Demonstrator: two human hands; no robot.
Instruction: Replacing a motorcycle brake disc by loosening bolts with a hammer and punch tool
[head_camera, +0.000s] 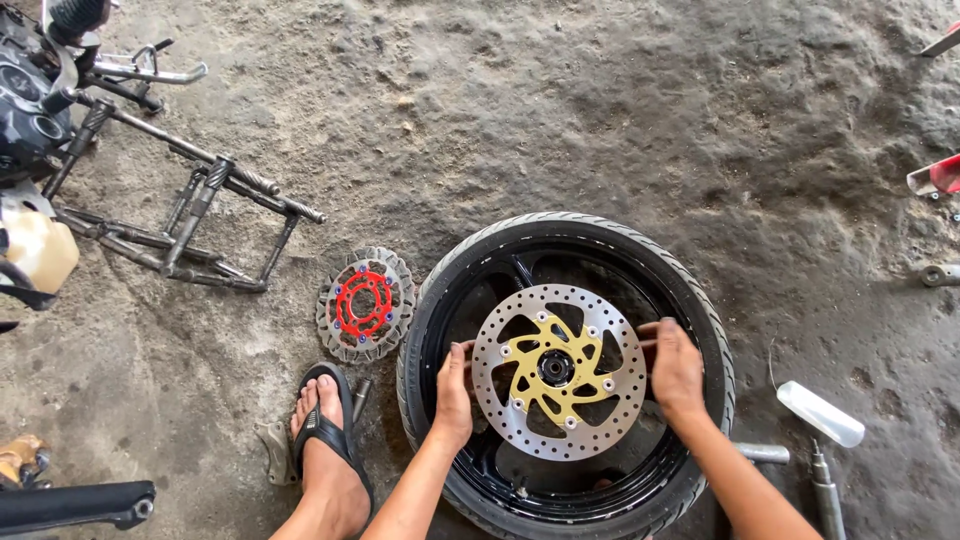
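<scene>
Rough grey concrete floor (620, 110) all around. Black motorcycle wheel (566, 372) lying flat at centre. Metal stand frame (190, 215) well to its upper left. Silver brake disc with gold centre (559, 371) seated on wheel's hub. Red-centred disc (366, 304) just beside wheel's left edge. Left hand (453, 395) and right hand (676, 368) gripping silver disc's opposite edges, fingers curled together over rim. Sandalled foot (325, 445) below red disc.

brake disc (559, 371) drilled matt steel, gold centre; tyre (690, 300) matt rubber; rim (480, 290) glossy black; floor (600, 110) rough concrete.
</scene>
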